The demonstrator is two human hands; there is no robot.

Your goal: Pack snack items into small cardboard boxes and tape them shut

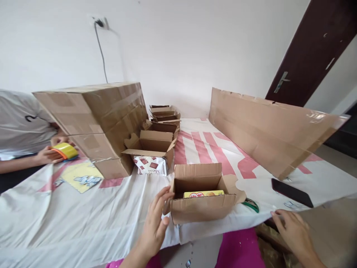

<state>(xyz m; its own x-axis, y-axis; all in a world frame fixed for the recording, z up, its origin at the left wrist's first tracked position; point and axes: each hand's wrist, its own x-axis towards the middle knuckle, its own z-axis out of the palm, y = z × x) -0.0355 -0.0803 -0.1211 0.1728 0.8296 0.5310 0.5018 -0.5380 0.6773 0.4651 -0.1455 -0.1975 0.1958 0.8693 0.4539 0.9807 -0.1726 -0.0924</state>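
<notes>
An open cardboard box (205, 210) stands at the table's front edge, flaps up, with a yellow printed packet (203, 194) inside; the packet's lower part is hidden. My left hand (156, 219) is open at the box's left side, fingers apart and fingertips against or very near its flap. To the right, my right hand (292, 230) is at the cloth's edge, thumb and forefinger tips close together in a pinch. A tiny whitish bit shows by those tips, too small to name. Between box and right hand lies a green-handled cutting tool (251, 204), partly covered by a flap.
Several open boxes (156, 139) line up behind, with a white printed packet (150, 165) at the nearest. Stacked cartons (111, 123) rise at left, a cardboard panel (267, 130) at right. A phone (292, 192) lies near the edge. Another person's hands (52, 152) hold colourful tape rolls (65, 150).
</notes>
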